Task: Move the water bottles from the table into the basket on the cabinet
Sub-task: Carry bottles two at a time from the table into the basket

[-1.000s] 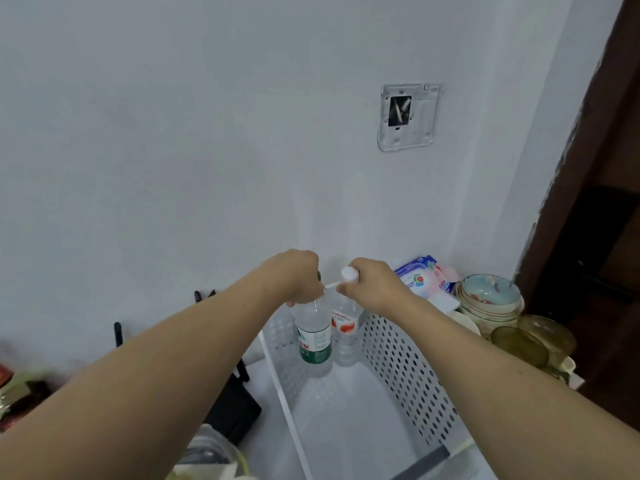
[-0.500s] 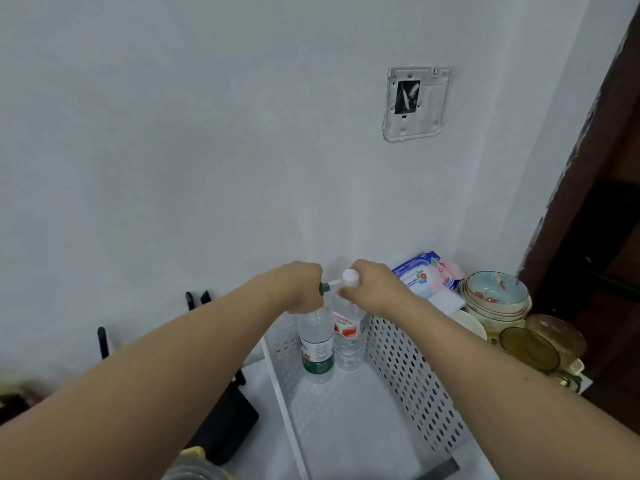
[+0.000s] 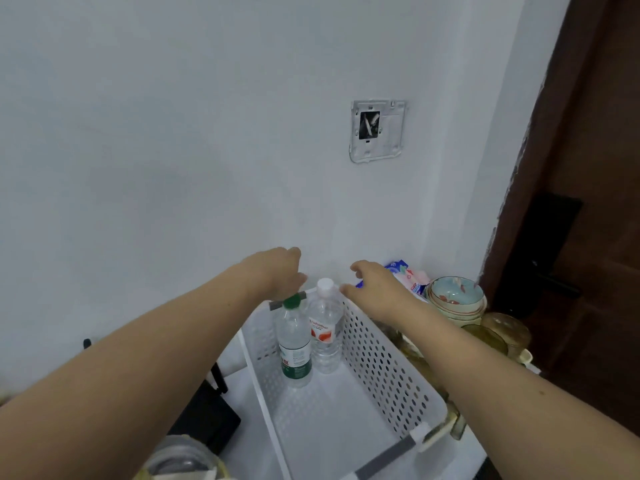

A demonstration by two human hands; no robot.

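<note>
now both btls (image 3: 294, 341) upright in basket (image 3: 388, 368), hands (image 3: 273, 271) off.

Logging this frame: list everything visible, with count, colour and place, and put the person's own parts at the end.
green-capped bottle: 1, clear with green label, upright at basket's far end
white-capped bottle: 1, clear with red-and-white label, upright to its right
basket: 1, white, perforated, centre
stacked bowls: several, pale, right of basket
amber glass dishes: a few, beside the bowls
wipes pack: 1, blue and pink, by the wall
wall plate: 1, grey, on wall
black device: 1, left of basket
left hand: open, above green cap
right hand: open, above basket's right wall
</note>
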